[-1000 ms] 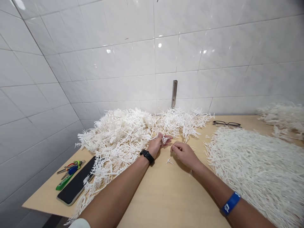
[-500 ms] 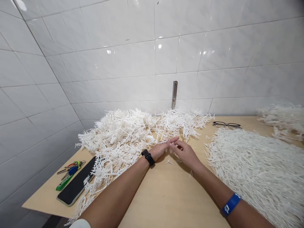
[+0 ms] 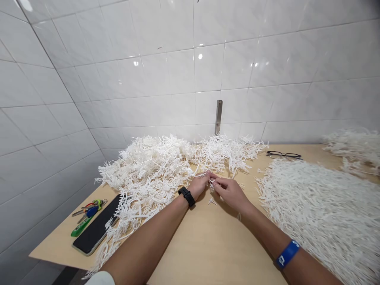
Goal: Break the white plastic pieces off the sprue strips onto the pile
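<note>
My left hand [image 3: 199, 185], with a black watch at its wrist, is closed in a pinch on a thin white branched strand [image 3: 199, 174] at the edge of the tangled pile. My right hand [image 3: 231, 193] meets it, thumb and fingers pinched together on small white tips [image 3: 211, 183] of the strand; exactly what is between the fingertips is partly hidden. A large heap of tangled white branched strands [image 3: 154, 166] lies to the left and behind my hands. A few loose white bits [image 3: 212, 201] rest on the table just below them.
A wide mound of short white pieces [image 3: 317, 209] covers the right of the wooden table [image 3: 190, 253]. Eyeglasses [image 3: 284, 154] lie behind it, with another white pile [image 3: 356, 148] at far right. A phone [image 3: 95, 229] and keys [image 3: 92, 211] lie left. A tiled wall [image 3: 166, 79] stands behind.
The left hand's fingers, stretched out before, are now drawn in to a pinch. My right hand has shifted slightly and closed its fingertips against the left.
</note>
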Available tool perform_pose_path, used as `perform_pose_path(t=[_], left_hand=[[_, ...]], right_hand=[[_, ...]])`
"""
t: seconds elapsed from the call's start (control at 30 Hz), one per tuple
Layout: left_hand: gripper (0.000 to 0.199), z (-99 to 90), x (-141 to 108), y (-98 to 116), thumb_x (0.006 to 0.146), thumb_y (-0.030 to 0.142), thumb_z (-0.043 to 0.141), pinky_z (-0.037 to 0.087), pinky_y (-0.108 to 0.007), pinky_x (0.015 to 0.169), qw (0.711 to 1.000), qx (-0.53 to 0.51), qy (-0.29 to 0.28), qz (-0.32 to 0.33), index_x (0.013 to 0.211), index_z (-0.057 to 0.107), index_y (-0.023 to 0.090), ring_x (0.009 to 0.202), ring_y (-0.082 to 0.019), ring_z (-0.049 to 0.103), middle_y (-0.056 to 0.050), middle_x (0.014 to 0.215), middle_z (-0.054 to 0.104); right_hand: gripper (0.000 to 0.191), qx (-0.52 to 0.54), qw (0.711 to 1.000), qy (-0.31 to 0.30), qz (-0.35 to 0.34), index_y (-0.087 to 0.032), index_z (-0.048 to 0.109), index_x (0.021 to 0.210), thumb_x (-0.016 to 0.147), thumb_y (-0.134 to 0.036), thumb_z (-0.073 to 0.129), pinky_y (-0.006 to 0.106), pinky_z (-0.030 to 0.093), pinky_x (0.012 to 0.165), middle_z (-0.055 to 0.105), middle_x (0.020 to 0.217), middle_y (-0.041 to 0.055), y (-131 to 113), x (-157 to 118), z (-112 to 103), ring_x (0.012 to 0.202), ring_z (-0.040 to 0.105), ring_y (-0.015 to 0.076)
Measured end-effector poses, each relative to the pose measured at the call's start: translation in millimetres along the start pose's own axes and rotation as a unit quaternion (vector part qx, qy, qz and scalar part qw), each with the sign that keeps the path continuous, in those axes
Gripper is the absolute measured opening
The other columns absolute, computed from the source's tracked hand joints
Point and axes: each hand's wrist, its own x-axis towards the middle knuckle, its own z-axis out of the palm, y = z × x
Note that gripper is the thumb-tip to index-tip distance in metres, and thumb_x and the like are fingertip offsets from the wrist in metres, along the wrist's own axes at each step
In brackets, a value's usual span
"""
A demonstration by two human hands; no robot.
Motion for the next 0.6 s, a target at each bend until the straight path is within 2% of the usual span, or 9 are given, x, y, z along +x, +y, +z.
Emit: perform_pose_path(t=[0.1, 0.17, 0.23, 0.3, 0.4, 0.5, 0.6], left_hand=[[0.048, -2.8, 5, -3, 0.075, 0.060, 0.062, 0.046, -0.032, 0.078, 0.998, -0.047, 0.042, -0.005, 0.073, 0.067, 0.013, 0.070, -0.017, 0.059, -0.005, 0.070, 0.065], [0.047, -5.0, 8, -4, 0.074, 0.061, 0.063, 0.045, -0.031, 0.076, 0.990, -0.108, 0.089, -0.017, 0.071, 0.063, 0.014, 0.064, -0.015, 0.058, -0.001, 0.059, 0.059], [0.049, -6.5, 9, -4, 0.076, 0.063, 0.061, 0.045, -0.032, 0.076, 0.982, -0.149, 0.110, -0.035, 0.075, 0.062, 0.014, 0.062, -0.015, 0.058, 0.000, 0.055, 0.055], [0.052, -6.5, 8, -2, 0.078, 0.064, 0.058, 0.045, -0.031, 0.077, 0.984, -0.148, 0.092, -0.046, 0.086, 0.066, 0.013, 0.068, -0.016, 0.060, -0.003, 0.063, 0.062], [0.056, -5.2, 4, 4, 0.080, 0.064, 0.055, 0.044, -0.030, 0.080, 0.989, -0.134, 0.041, -0.045, 0.099, 0.069, 0.013, 0.083, -0.017, 0.061, -0.010, 0.093, 0.069], [0.061, -5.0, 1, 7, 0.081, 0.067, 0.050, 0.044, -0.030, 0.077, 0.992, -0.114, -0.003, -0.044, 0.106, 0.070, 0.015, 0.087, -0.019, 0.060, -0.011, 0.105, 0.068], [0.064, -5.8, 0, 6, 0.083, 0.068, 0.045, 0.044, -0.031, 0.076, 0.995, -0.079, -0.038, -0.052, 0.115, 0.068, 0.018, 0.090, -0.021, 0.060, -0.011, 0.112, 0.067]], right_hand=[[0.030, 0.012, 1.000, -0.010, -0.007, -0.019, 0.046, 0.051, 0.079, -0.029, 0.045, 0.026, 0.027, 0.053, 0.045, 0.050, -0.0026, -1, -1, 2, 0.051, 0.039, 0.0116], [0.028, 0.030, 0.999, -0.015, -0.043, -0.019, 0.046, 0.051, 0.078, -0.026, 0.044, 0.026, 0.029, 0.053, 0.045, 0.052, -0.0022, -1, -2, 3, 0.053, 0.040, 0.0121], [0.025, 0.033, 0.996, -0.020, -0.084, -0.019, 0.049, 0.053, 0.077, -0.024, 0.044, 0.026, 0.033, 0.057, 0.048, 0.056, -0.0010, 1, -2, 3, 0.058, 0.044, 0.0135], [0.024, 0.025, 0.994, -0.030, -0.098, -0.019, 0.057, 0.057, 0.077, -0.022, 0.043, 0.028, 0.038, 0.066, 0.057, 0.065, 0.0017, 4, 0, 1, 0.066, 0.051, 0.0157], [0.025, 0.031, 0.997, -0.039, -0.066, -0.019, 0.065, 0.065, 0.075, -0.020, 0.042, 0.030, 0.041, 0.077, 0.067, 0.081, 0.0050, 9, 2, -3, 0.080, 0.058, 0.0188], [0.025, 0.025, 0.999, 0.010, -0.022, -0.019, 0.065, 0.071, 0.078, -0.025, 0.042, 0.030, 0.042, 0.072, 0.067, 0.080, 0.0047, 10, 3, -6, 0.077, 0.059, 0.0194], [0.028, 0.013, 0.998, 0.060, 0.008, -0.019, 0.064, 0.078, 0.085, -0.037, 0.044, 0.030, 0.041, 0.066, 0.064, 0.074, 0.0033, 9, 3, -6, 0.070, 0.056, 0.0186]])
